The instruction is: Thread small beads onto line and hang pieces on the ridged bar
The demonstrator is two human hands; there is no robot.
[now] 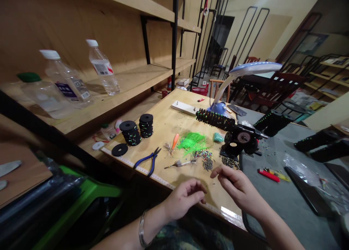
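Over the table's front edge, my left hand (188, 197) has its fingers curled in toward the thumb. Whether something small sits between them is hidden. My right hand (236, 186) hovers just to the right, fingers bent and slightly apart, with nothing visible in it. Just beyond it lie a pile of small grey metal pieces (207, 164) and a heap of multicoloured beads (201, 154). Bright green fibres (193, 141) spread behind the beads. A thin stick-like tool (180, 163) and blue-handled pliers (148, 162) lie to the left.
An orange-handled tool (175, 141) lies by the fibres. Black spools (131, 133) stand at the left edge. A black winding machine (241, 137) and a blue lamp (218, 107) stand beyond my right hand. A red lighter (268, 175) rests on the grey mat (261, 199). Bottles (102, 70) stand on the shelf.
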